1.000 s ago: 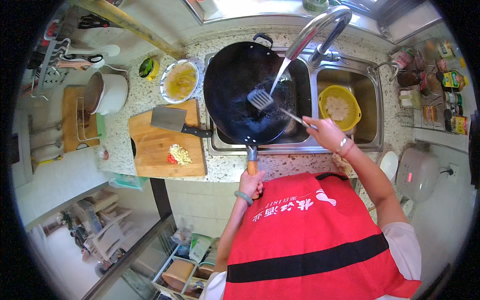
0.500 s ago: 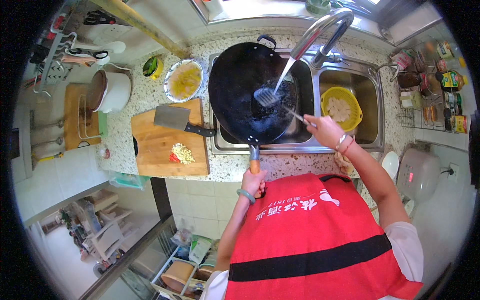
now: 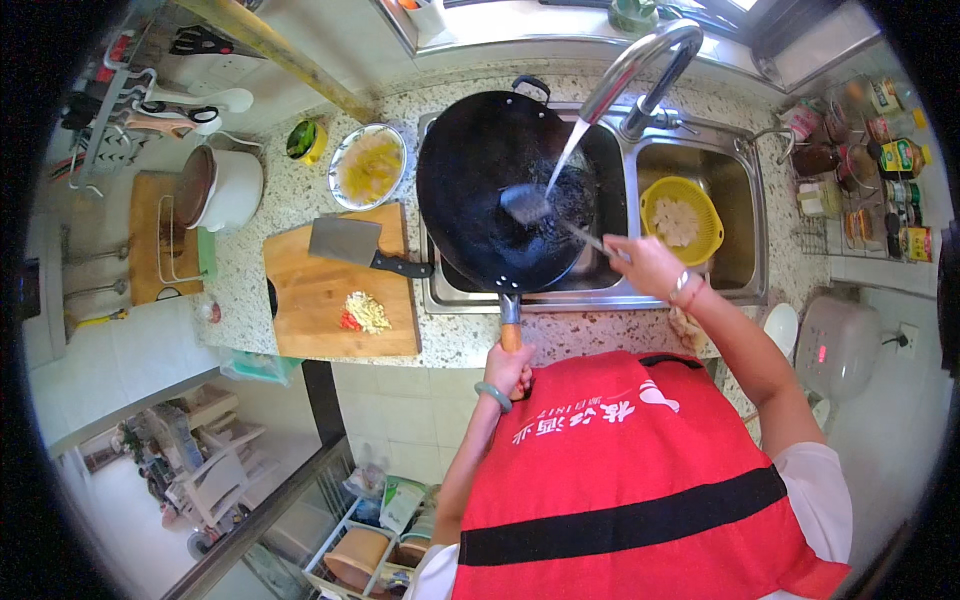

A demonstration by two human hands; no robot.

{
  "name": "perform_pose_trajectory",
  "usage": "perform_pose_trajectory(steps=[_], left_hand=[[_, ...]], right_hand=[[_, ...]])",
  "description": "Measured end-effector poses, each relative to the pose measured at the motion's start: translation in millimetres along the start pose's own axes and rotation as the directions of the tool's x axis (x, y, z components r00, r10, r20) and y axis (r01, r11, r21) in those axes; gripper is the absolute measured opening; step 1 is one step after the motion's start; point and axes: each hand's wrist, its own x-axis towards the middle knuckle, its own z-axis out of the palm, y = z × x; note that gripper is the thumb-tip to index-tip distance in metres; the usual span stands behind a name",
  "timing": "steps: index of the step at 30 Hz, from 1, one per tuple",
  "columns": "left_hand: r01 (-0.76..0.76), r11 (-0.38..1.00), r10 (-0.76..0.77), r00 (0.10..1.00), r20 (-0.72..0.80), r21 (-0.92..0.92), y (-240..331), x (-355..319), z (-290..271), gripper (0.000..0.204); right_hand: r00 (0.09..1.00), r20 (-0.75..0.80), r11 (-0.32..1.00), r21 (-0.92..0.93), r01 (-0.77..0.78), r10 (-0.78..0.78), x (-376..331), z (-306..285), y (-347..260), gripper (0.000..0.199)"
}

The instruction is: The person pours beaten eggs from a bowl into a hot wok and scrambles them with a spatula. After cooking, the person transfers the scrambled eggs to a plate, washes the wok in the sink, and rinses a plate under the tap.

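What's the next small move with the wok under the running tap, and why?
Probably scrape the spatula across the wok: water from the faucet lands there, the right hand holds its handle, and the left hand steadies the wok.

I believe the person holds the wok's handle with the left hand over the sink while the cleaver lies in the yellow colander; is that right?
Not quite. The head view shows the left hand on the wok handle over the sink, but the cleaver lies on the wooden cutting board, not in the yellow colander.
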Motion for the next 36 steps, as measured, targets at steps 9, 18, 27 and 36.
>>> perform_pose_trajectory(steps=[9, 18, 27, 36], left_hand=[[0.029, 0.999, -0.029, 0.999, 0.014, -0.032, 4, 2, 0, 0.024], [0.017, 0.999, -0.015, 0.999, 0.043, -0.045, 3, 1, 2, 0.023], [-0.010, 0.999, 0.015, 0.993, -0.117, 0.038, 0, -3, 3, 0.024], [-0.105, 0.948, 0.212, 0.912, -0.350, 0.300, -2, -8, 12, 0.023]], right_hand=[[0.991, -0.135, 0.991, -0.130, -0.003, -0.015, 20, -34, -4, 0.032], [0.978, -0.195, 0.848, -0.528, -0.041, -0.074, 11, -51, 41, 0.030], [0.939, -0.213, 0.820, -0.563, 0.107, -0.269, 75, -71, 42, 0.020], [0.912, -0.157, 0.613, -0.781, 0.120, -0.378, 80, -138, 118, 0.017]])
